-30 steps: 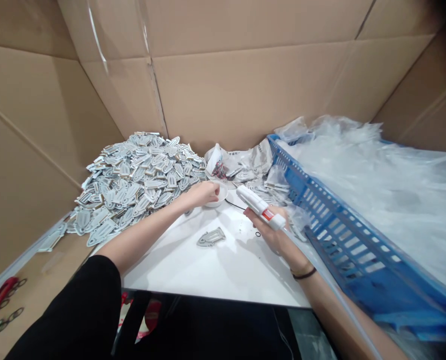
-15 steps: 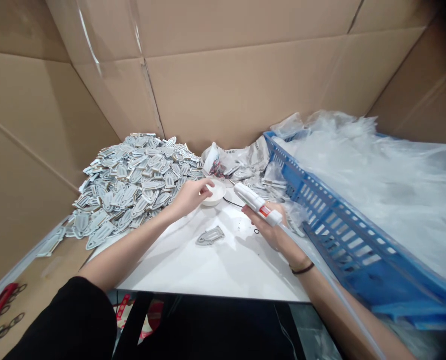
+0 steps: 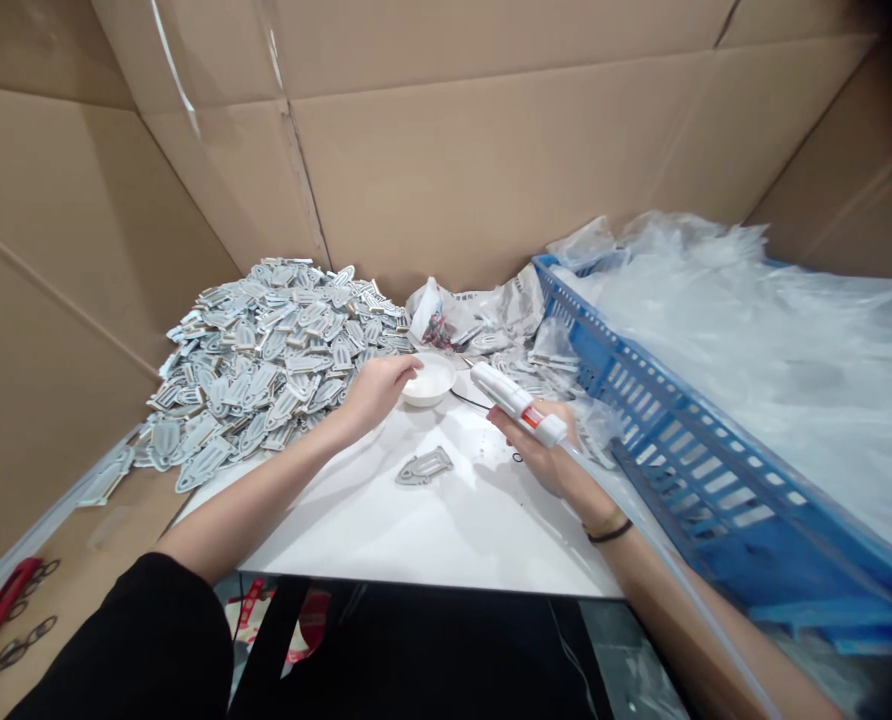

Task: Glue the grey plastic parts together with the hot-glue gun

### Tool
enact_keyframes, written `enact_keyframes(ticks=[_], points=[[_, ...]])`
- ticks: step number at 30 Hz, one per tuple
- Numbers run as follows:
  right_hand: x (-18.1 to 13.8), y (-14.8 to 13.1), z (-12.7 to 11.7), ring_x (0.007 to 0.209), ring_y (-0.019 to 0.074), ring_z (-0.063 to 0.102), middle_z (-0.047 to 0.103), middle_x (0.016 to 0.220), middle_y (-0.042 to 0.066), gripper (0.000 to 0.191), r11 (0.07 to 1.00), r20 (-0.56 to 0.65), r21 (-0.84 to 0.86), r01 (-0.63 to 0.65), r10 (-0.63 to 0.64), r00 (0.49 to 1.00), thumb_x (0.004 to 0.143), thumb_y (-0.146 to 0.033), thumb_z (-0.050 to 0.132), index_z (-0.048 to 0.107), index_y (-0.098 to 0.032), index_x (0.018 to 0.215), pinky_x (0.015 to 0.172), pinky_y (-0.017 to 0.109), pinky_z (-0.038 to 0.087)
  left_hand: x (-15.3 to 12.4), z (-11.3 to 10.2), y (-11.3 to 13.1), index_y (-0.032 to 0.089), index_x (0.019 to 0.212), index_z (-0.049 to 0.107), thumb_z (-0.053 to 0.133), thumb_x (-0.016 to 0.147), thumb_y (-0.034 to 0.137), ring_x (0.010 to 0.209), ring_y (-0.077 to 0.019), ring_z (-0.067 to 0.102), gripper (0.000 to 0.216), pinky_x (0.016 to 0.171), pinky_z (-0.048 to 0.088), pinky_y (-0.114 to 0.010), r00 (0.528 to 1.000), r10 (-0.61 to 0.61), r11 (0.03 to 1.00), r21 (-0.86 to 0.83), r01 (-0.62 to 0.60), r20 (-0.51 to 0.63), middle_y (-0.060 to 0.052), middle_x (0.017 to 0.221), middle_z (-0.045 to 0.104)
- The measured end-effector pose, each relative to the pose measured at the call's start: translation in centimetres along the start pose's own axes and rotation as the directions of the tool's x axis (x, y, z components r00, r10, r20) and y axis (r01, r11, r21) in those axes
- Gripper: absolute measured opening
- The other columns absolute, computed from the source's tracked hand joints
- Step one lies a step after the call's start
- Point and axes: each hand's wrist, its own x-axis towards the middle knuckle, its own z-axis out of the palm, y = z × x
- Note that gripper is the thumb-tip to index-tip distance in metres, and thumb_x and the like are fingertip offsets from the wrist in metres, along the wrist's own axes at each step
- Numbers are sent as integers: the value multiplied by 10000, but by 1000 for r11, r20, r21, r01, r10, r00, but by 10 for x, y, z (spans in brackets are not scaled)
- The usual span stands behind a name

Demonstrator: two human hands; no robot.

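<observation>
Head view: white table walled by cardboard.

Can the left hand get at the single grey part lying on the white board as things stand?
Probably yes. The left hand is at the small white bowl, and the grey part lies alone on the white board just nearer, with nothing between them.

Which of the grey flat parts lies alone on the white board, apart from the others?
The single grey part on the white board, between both hands. All others sit heaped in the pile at the left.
</observation>
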Motion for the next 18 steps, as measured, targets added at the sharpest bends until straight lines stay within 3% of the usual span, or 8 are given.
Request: enact_keyframes(ticks=[2,4,7,9,11,14,18], points=[[0,0,0,453,151,479,521,484,13,357,1000,-4,12,-4,4,1000,823,-468,562,504,-224,569,450,279,331,-11,-10,10,175,1034,701,425,864,114,867,-169,613,330,818,457,-275,995,93,995,-37,-92,20,-71,991,672],[0,1,1,451,153,469,512,479,10,353,1000,-7,19,-4,5,1000,817,-473,568,498,-228,573,446,279,327,-21,-18,19,181,1034,712,400,847,72,789,-142,580,380,756,449,-246,968,198,975,-137,-178,152,-68,975,630],[1,2,2,450,155,473,515,473,10,339,1000,-5,12,-13,13,1000,815,-470,574,522,-225,586,446,278,329,-28,-21,26,173,1029,718,420,870,86,664,-113,542,348,651,422,-212,837,313,934,-305,-186,448,-49,875,625],[1,3,3,446,154,476,517,470,12,346,1000,-2,3,-24,24,1000,814,-466,578,528,-219,578,444,277,329,-30,-16,26,149,1031,707,485,885,136,620,-113,542,265,625,416,-210,761,313,934,-331,-137,568,-36,780,638],[1,4,4,447,156,488,529,478,16,346,1000,-1,1,-30,30,1000,812,-466,582,537,-214,579,445,277,335,-30,-8,23,132,978,699,532,885,165,654,-128,576,195,654,429,-213,741,310,936,-327,-129,596,-45,767,661],[1,5,4,454,165,506,550,498,23,338,999,-16,-1,-35,35,999,807,-470,586,551,-214,589,444,281,343,-31,4,18,154,921,700,503,917,193,812,-157,625,201,748,454,-224,724,405,901,-379,-212,558,-85,913,682],[1,4,4,460,172,517,572,513,34,311,998,-13,12,-60,60,998,803,-454,596,575,-214,606,446,286,354,-38,12,13,202,1059,686,385,972,221,921,-161,619,315,807,460,-239,728,441,893,-341,-295,525,-104,1080,634]])
